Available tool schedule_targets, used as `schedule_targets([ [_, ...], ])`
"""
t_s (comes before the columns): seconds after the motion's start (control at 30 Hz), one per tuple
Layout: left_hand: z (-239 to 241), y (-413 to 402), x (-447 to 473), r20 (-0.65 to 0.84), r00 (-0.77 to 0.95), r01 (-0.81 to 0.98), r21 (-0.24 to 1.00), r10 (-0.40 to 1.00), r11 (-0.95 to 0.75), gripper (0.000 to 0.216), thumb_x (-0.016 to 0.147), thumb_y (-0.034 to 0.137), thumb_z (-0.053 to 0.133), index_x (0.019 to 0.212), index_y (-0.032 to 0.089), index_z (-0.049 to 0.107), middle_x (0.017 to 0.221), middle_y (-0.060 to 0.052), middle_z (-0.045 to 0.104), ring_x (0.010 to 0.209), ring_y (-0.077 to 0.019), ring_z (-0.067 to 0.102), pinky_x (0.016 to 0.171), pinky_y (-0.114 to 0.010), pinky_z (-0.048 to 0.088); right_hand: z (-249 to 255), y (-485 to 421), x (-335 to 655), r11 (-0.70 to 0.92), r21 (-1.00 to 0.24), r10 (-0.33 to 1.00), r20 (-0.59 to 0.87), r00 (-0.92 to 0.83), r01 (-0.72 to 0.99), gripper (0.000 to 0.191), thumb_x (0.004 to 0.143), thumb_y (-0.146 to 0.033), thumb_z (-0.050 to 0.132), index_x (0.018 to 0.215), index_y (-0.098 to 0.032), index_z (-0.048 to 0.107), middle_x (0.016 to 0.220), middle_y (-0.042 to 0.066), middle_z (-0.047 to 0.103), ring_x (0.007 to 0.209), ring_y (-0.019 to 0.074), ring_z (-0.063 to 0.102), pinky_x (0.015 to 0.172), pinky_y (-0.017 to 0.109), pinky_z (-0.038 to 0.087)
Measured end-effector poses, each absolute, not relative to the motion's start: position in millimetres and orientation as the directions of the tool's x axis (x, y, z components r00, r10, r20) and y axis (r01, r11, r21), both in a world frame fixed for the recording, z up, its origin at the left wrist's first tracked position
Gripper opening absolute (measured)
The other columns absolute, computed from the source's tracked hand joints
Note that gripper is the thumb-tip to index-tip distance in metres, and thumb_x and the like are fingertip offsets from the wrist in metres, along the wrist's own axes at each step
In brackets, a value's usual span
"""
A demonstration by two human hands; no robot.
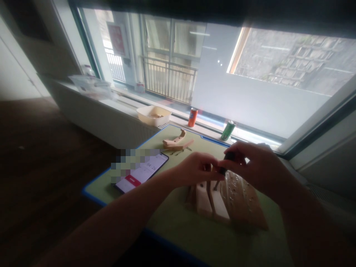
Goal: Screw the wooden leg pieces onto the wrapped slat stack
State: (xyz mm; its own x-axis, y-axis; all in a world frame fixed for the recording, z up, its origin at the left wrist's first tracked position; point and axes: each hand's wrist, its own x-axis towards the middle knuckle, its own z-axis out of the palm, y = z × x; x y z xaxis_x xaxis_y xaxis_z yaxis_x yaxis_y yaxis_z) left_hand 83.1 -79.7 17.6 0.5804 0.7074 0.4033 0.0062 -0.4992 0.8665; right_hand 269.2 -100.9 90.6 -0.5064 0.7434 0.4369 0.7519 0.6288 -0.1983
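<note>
My right hand [250, 159] is closed round the black handle of a screwdriver [229, 156], whose thin shaft slants down toward the pale wooden pieces below. The fingers of my left hand [198, 168] are closed too, pinching at the lower end of the handle. Beneath the hands, two pale curved wooden pieces [204, 200] stand side by side, one with a dark hole. They adjoin a brown slatted wooden board [241, 200] with glossy marks and small holes. My fingers partly hide the upper ends of the pale pieces, and the screwdriver's tip is hard to make out.
On the green, blue-edged table [167, 218] lie a phone [144, 172] with a running timer, more curved wooden pieces [178, 142] and several screws [179, 151]. A cream tub [154, 115], an orange can [193, 117] and a green can [228, 130] line the window ledge.
</note>
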Motion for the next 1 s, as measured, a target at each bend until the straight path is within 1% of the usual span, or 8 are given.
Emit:
schedule_targets([
  [0.13, 19, -79, 81, 0.419, 0.696, -0.036, 0.832, 0.583, -0.554, 0.019, 0.079, 0.023, 0.057, 0.092, 0.011, 0.064, 0.077, -0.004, 0.059, 0.068, -0.01, 0.052, 0.061, -0.021, 0.043, 94, -100, 275, 0.689, -0.251, 0.723, 0.314, -0.616, 0.68, 0.025, 0.08, -0.038, 0.055, 0.101, -0.026, 0.062, 0.083, 0.0, 0.067, 0.068, 0.0119, 0.059, 0.058, 0.022, 0.046],
  [0.23, 16, -79, 81, 0.408, 0.698, -0.026, 0.836, 0.589, -0.549, 0.022, 0.079, 0.024, 0.056, 0.096, 0.012, 0.064, 0.076, -0.004, 0.059, 0.066, -0.0099, 0.053, 0.06, -0.021, 0.044, 97, -100, 275, 0.702, -0.254, 0.712, 0.248, -0.657, 0.666, 0.019, 0.083, -0.036, 0.051, 0.094, -0.026, 0.063, 0.08, -0.002, 0.066, 0.065, 0.0109, 0.058, 0.056, 0.022, 0.044],
  [0.3, 14, -79, 83, 0.414, 0.618, 0.0, 0.85, 0.669, -0.526, 0.027, 0.077, 0.028, 0.06, 0.098, 0.013, 0.063, 0.071, -0.001, 0.058, 0.058, -0.0075, 0.049, 0.052, -0.018, 0.04, 97, -100, 275, 0.683, -0.243, 0.729, 0.289, -0.621, 0.688, 0.018, 0.083, -0.037, 0.052, 0.09, -0.025, 0.064, 0.078, -0.002, 0.066, 0.063, 0.0109, 0.058, 0.054, 0.022, 0.043],
  [0.4, 10, -78, 87, 0.462, 0.485, 0.019, 0.843, 0.742, -0.538, 0.03, 0.074, 0.031, 0.063, 0.098, 0.013, 0.065, 0.071, -0.001, 0.059, 0.054, -0.0058, 0.047, 0.049, -0.018, 0.038, 95, -97, 275, 0.647, -0.258, 0.745, 0.413, -0.523, 0.718, 0.021, 0.082, -0.035, 0.053, 0.097, -0.024, 0.063, 0.084, -0.001, 0.068, 0.069, 0.0124, 0.061, 0.059, 0.023, 0.046],
  [0.53, 7, -75, 92, 0.544, 0.414, 0.02, 0.796, 0.73, -0.605, 0.023, 0.076, 0.026, 0.062, 0.095, 0.014, 0.065, 0.078, -0.002, 0.062, 0.058, -0.0052, 0.049, 0.054, -0.017, 0.041, 89, -93, 274, 0.65, -0.196, 0.721, 0.465, -0.514, 0.734, 0.023, 0.084, -0.033, 0.052, 0.101, -0.022, 0.062, 0.088, 0.001, 0.068, 0.071, 0.0133, 0.063, 0.061, 0.023, 0.046],
  [0.7, 4, -73, 95, 0.596, 0.342, 0.162, 0.725, 0.727, -0.67, 0.018, 0.075, 0.026, 0.063, 0.089, 0.014, 0.066, 0.075, 0.0, 0.062, 0.054, -0.0035, 0.046, 0.052, -0.016, 0.039, 83, -93, 268, 0.69, -0.107, 0.664, 0.488, -0.567, 0.716, 0.021, 0.085, -0.031, 0.051, 0.1, -0.022, 0.062, 0.088, 0.002, 0.068, 0.071, 0.0125, 0.061, 0.059, 0.022, 0.044],
  [0.83, 4, -74, 95, 0.644, 0.344, 0.217, 0.654, 0.683, -0.725, 0.015, 0.076, 0.024, 0.062, 0.087, 0.015, 0.066, 0.074, 0.0, 0.062, 0.054, -0.0037, 0.048, 0.054, -0.016, 0.04, 82, -92, 267, 0.699, -0.101, 0.653, 0.492, -0.575, 0.708, 0.019, 0.085, -0.029, 0.051, 0.098, -0.021, 0.062, 0.085, 0.001, 0.068, 0.068, 0.0108, 0.06, 0.058, 0.02, 0.042],
  [1.0, 5, -75, 94, 0.65, 0.367, 0.258, 0.617, 0.666, -0.744, 0.014, 0.077, 0.024, 0.06, 0.086, 0.014, 0.065, 0.075, 0.0, 0.062, 0.055, -0.004, 0.048, 0.054, -0.016, 0.039, 82, -92, 266, 0.698, -0.097, 0.653, 0.49, -0.577, 0.709, 0.017, 0.085, -0.028, 0.052, 0.095, -0.021, 0.062, 0.082, 0.001, 0.067, 0.065, 0.0106, 0.058, 0.057, 0.02, 0.04],
])
